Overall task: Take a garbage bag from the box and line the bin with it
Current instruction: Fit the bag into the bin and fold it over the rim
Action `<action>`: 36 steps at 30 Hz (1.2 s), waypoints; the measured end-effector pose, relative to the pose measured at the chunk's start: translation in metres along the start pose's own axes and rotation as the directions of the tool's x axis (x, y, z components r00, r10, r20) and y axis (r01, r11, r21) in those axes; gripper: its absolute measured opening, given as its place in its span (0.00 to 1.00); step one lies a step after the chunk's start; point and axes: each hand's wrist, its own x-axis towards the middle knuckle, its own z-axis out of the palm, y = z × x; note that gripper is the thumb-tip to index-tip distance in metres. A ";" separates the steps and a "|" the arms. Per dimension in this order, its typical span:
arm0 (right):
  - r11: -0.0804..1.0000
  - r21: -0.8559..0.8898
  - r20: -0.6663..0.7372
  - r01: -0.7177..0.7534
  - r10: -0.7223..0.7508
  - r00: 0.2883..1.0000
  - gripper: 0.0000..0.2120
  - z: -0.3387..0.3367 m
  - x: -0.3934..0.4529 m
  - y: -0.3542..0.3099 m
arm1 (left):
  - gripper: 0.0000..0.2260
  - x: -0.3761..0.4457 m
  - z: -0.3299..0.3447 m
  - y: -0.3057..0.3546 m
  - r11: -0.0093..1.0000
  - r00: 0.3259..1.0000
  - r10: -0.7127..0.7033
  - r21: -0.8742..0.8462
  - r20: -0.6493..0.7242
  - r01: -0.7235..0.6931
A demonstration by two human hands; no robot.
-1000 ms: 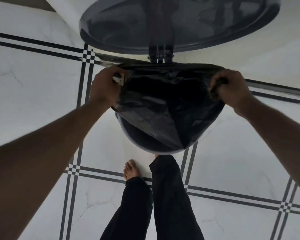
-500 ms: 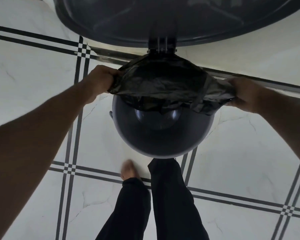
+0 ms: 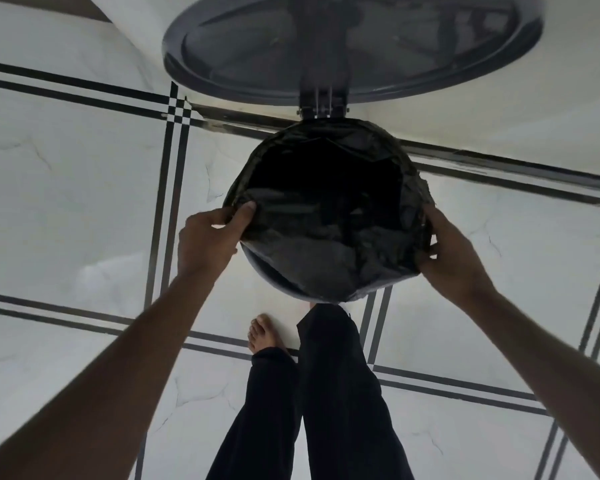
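A round dark grey bin [image 3: 274, 277] stands on the floor in front of me, its lid [image 3: 354, 46] swung up and open at the back. A black garbage bag [image 3: 329, 244] lies over the bin's mouth, its edge folded over the far and side rim, with its opening dark in the middle. My left hand [image 3: 210, 237] pinches the bag's edge at the bin's left rim. My right hand [image 3: 447, 251] grips the bag's edge at the right rim. The near rim of the bin shows bare below the bag. The box is not in view.
White marble floor tiles [image 3: 84, 202] with black line borders lie all around the bin. A pale wall [image 3: 499, 116] rises behind the bin. My bare foot [image 3: 262, 332] and dark trouser legs [image 3: 336, 393] stand just in front of the bin.
Both hands have moved from the far sides of the bin toward me along the rim. The bag's edge now sits over the far rim and its mouth is spread open.
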 end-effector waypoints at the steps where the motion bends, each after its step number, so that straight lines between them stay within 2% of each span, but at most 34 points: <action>1: 0.998 0.016 -0.007 -0.055 0.055 0.998 0.35 0.004 -0.006 -0.001 | 0.16 0.008 0.012 -0.019 0.996 0.998 -0.064 -0.062 -0.014 0.064; 3: 0.977 0.079 -0.003 -0.199 0.200 0.980 0.36 0.010 -0.016 -0.005 | 0.16 0.008 0.016 -0.025 0.997 0.997 -0.072 -0.016 -0.028 0.071; 5: 0.912 0.262 -0.007 -0.315 0.328 0.945 0.31 0.017 -0.022 -0.005 | 0.21 0.011 0.022 -0.032 0.999 0.998 -0.045 -0.002 -0.040 0.045; 8: 0.707 0.588 -0.017 -0.394 0.497 0.867 0.21 0.025 -0.028 -0.006 | 0.25 0.008 0.024 -0.039 0.998 0.999 -0.040 -0.040 -0.011 0.039; 11: 0.445 0.737 0.140 -0.508 0.636 0.759 0.14 0.028 -0.034 -0.007 | 0.29 -0.005 0.023 -0.050 0.993 0.998 -0.062 -0.095 0.021 0.064; 14: 0.320 0.738 0.297 -0.594 0.637 0.712 0.14 0.033 -0.039 0.003 | 0.26 -0.009 0.021 -0.066 0.986 0.990 -0.138 -0.096 0.014 0.138; 16: 0.301 0.724 0.333 -0.620 0.635 0.697 0.12 0.037 -0.040 0.007 | 0.16 -0.004 0.025 -0.072 0.980 0.979 -0.194 -0.031 0.058 0.196; 18: 0.347 0.687 0.322 -0.639 0.643 0.695 0.09 0.043 -0.038 0.009 | 0.04 0.001 0.027 -0.073 0.980 0.974 -0.195 0.045 0.116 0.191; 19: 0.386 0.661 0.301 -0.644 0.649 0.699 0.08 0.045 -0.036 0.009 | 0.02 0.003 0.028 -0.075 0.981 0.975 -0.182 0.097 0.130 0.170; 22: 0.466 0.625 0.204 -0.626 0.676 0.708 0.08 0.051 -0.029 0.009 | 0.02 0.009 0.028 -0.076 0.953 0.980 -0.102 0.298 0.170 0.047; 24: 0.451 0.666 0.171 -0.594 0.683 0.711 0.09 0.054 -0.025 0.006 | 0.01 0.014 0.027 -0.072 0.908 0.984 -0.086 0.418 0.158 0.012; 27: 0.429 0.713 0.145 -0.555 0.684 0.715 0.13 0.059 -0.017 -0.001 | 0.02 0.024 0.030 -0.068 0.887 0.990 -0.083 0.460 0.111 0.023; 29: 0.424 0.716 0.147 -0.554 0.685 0.714 0.14 0.063 -0.015 -0.004 | 0.04 0.028 0.034 -0.068 0.925 0.984 -0.144 0.368 0.106 0.096; 32: 0.420 0.713 0.164 -0.562 0.679 0.715 0.13 0.063 -0.016 -0.001 | 0.08 0.020 0.037 -0.069 0.963 0.945 -0.271 0.066 0.185 0.263; 34: 0.402 0.725 0.172 -0.559 0.681 0.712 0.12 0.060 -0.018 0.002 | 0.10 0.013 0.035 -0.071 0.909 0.908 -0.330 -0.172 0.258 0.379; 36: 0.358 0.745 0.219 -0.563 0.666 0.713 0.11 0.056 -0.017 0.004 | 0.11 0.008 0.029 -0.075 0.802 0.867 -0.363 -0.359 0.342 0.477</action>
